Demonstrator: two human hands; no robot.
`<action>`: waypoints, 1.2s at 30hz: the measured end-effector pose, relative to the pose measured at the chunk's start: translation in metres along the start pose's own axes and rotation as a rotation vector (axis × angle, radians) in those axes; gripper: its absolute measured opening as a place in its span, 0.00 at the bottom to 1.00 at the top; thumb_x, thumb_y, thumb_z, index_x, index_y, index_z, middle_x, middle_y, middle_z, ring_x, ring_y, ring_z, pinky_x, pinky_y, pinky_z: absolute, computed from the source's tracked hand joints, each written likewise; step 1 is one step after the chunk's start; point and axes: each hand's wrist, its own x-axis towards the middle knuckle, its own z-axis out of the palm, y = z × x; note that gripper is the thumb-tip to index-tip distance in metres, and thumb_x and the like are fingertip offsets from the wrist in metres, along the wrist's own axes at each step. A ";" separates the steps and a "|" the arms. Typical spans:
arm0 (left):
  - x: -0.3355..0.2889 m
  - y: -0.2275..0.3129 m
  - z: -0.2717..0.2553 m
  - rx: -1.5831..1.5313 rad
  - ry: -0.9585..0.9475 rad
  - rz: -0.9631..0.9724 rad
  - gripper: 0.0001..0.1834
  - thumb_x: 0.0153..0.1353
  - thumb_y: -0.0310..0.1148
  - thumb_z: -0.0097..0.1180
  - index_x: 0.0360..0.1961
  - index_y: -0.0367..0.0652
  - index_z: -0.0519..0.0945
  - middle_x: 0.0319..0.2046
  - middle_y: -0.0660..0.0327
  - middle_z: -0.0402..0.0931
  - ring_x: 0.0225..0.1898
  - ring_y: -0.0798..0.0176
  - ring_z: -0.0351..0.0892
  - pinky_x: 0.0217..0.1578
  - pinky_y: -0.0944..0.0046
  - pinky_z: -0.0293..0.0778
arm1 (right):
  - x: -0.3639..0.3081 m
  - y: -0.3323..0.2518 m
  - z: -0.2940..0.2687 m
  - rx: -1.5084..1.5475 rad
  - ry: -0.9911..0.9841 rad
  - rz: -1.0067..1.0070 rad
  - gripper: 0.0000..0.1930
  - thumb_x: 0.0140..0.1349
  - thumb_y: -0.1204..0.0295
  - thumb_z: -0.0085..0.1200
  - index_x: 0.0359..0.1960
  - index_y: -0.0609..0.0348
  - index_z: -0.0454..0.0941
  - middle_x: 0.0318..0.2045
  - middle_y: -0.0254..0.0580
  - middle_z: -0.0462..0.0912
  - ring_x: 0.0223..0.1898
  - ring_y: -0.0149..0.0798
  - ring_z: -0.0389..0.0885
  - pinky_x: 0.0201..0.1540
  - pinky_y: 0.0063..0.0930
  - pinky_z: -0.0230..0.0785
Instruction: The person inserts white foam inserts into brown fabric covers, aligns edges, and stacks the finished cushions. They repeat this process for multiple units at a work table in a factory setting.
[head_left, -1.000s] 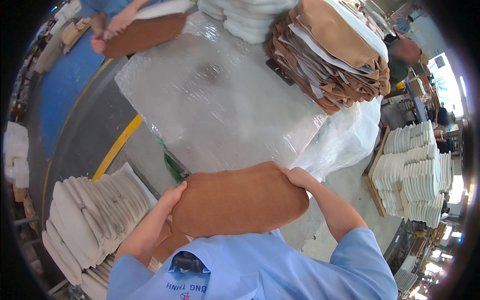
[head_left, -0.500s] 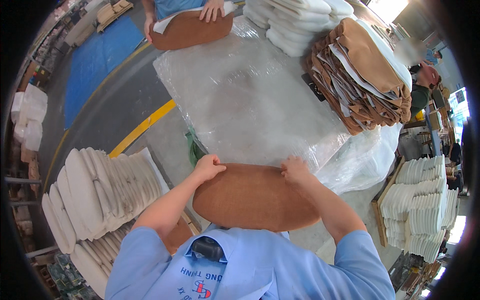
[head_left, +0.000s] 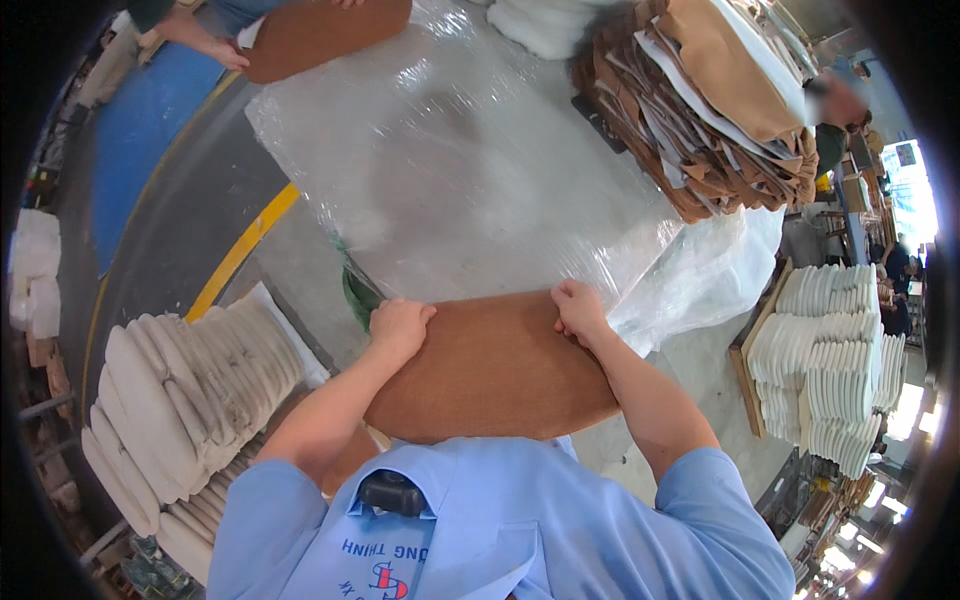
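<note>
A brown fabric-covered cushion (head_left: 495, 370), long and rounded at its ends, lies against my front at the near edge of the plastic-wrapped table (head_left: 480, 220). My left hand (head_left: 399, 328) is closed on its far left corner, the fingers curled over the edge. At the far right corner my right hand (head_left: 582, 312) pinches the fabric the same way. Between the two hands the far edge runs nearly straight. The cushion's underside is hidden. Across the table, a co-worker's hands hold another brown cushion (head_left: 325, 38) with some white showing at one end.
A tall stack of brown fabric covers (head_left: 700, 110) stands at the table's far right, beside white padding (head_left: 545, 25). Off-white foam pads (head_left: 190, 400) are piled at my left; more white pads (head_left: 830, 350) stand on a pallet at right. A yellow floor line (head_left: 245, 250) runs at left.
Both my hands keep hold of the cushion's far edge, and my right hand's fingers have curled tighter. The view has shifted. The co-worker's cushion is now turned with more brown showing.
</note>
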 end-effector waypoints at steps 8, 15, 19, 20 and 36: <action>0.000 0.005 0.011 -0.013 0.208 0.008 0.18 0.74 0.45 0.56 0.36 0.43 0.88 0.39 0.54 0.81 0.49 0.46 0.79 0.50 0.45 0.69 | 0.017 0.038 0.018 -0.149 0.280 -0.383 0.10 0.71 0.67 0.59 0.39 0.62 0.81 0.28 0.56 0.84 0.34 0.57 0.84 0.39 0.47 0.74; 0.002 0.009 -0.003 0.018 0.278 0.064 0.16 0.72 0.44 0.57 0.36 0.43 0.87 0.41 0.54 0.81 0.50 0.45 0.78 0.50 0.43 0.70 | 0.017 0.021 0.007 -0.224 0.130 -0.367 0.12 0.70 0.66 0.60 0.50 0.59 0.82 0.43 0.56 0.87 0.44 0.58 0.86 0.50 0.47 0.77; -0.032 0.046 -0.080 -0.105 -0.059 0.222 0.14 0.72 0.42 0.57 0.42 0.42 0.86 0.49 0.52 0.83 0.56 0.39 0.78 0.56 0.41 0.70 | -0.038 -0.006 -0.015 -0.422 -0.154 -0.571 0.26 0.70 0.64 0.59 0.68 0.54 0.73 0.60 0.54 0.82 0.56 0.59 0.84 0.60 0.48 0.76; -0.048 0.058 -0.096 -0.225 -0.264 0.298 0.17 0.73 0.43 0.55 0.51 0.42 0.84 0.56 0.49 0.81 0.62 0.38 0.75 0.62 0.43 0.67 | -0.067 -0.021 -0.028 -0.453 -0.375 -0.586 0.27 0.73 0.61 0.57 0.71 0.55 0.71 0.65 0.53 0.79 0.62 0.57 0.80 0.65 0.49 0.72; -0.047 0.039 -0.004 -0.184 -0.531 0.440 0.37 0.81 0.54 0.32 0.82 0.41 0.55 0.83 0.54 0.50 0.83 0.48 0.45 0.81 0.51 0.43 | -0.064 0.021 -0.003 -0.737 -0.641 -0.678 0.32 0.81 0.53 0.39 0.78 0.60 0.61 0.79 0.51 0.62 0.80 0.52 0.57 0.81 0.47 0.50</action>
